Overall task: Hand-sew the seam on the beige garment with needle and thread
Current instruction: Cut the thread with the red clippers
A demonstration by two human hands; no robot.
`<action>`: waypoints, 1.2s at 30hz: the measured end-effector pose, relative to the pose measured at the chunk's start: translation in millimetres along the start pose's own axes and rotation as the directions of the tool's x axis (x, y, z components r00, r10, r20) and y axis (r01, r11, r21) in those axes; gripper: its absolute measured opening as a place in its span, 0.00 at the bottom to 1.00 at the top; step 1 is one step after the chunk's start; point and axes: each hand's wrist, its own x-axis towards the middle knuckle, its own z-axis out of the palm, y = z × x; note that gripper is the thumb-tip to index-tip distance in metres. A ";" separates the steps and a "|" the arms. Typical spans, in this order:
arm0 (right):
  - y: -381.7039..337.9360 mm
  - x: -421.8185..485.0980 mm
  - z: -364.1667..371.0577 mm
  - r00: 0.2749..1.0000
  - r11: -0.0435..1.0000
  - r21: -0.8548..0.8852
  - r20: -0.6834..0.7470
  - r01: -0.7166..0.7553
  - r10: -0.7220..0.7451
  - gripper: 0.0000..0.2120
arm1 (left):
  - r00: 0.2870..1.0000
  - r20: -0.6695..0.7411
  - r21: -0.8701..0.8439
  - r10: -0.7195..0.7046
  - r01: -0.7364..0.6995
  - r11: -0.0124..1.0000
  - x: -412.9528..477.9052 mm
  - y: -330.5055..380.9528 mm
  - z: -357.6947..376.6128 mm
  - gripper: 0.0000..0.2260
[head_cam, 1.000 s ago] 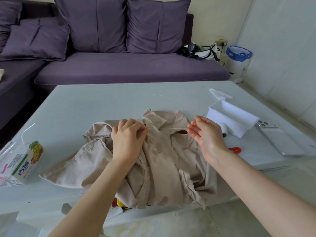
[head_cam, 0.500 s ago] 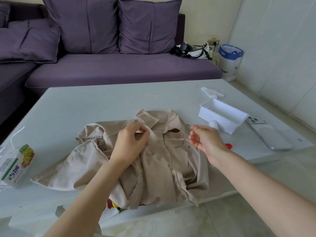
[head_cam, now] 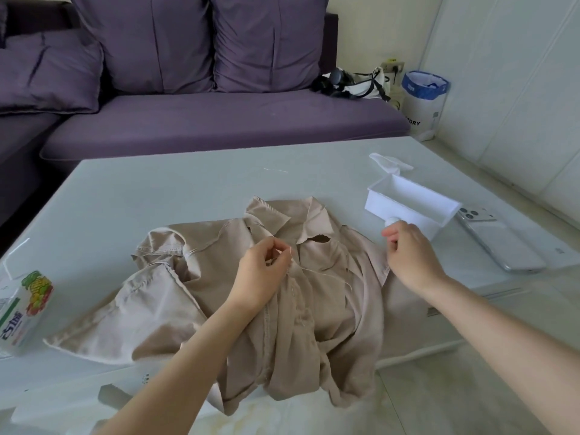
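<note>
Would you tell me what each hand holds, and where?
Left hand pinches the garment at its seam near the collar; right hand: cannot tell.

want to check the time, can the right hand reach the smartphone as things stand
Probably yes: the right hand is near the smartphone, only bare table between them; the white box lies further back.

Domestic living room, purple fabric sofa [head_cam: 219, 120] with plump matching back cushions [head_cam: 266, 42], low pale glossy coffee table [head_cam: 157, 189] in front, white waste bin with blue liner [head_cam: 422, 102] beside a wall socket [head_cam: 392, 65], pale tiled floor [head_cam: 439, 397].
</note>
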 end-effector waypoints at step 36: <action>68.0 -52.4 -31.4 0.992 0.882 -0.471 0.122 0.017 0.046 0.11 | 0.996 0.020 -0.152 -0.084 0.086 0.985 -20.4 9.7 18.8 0.06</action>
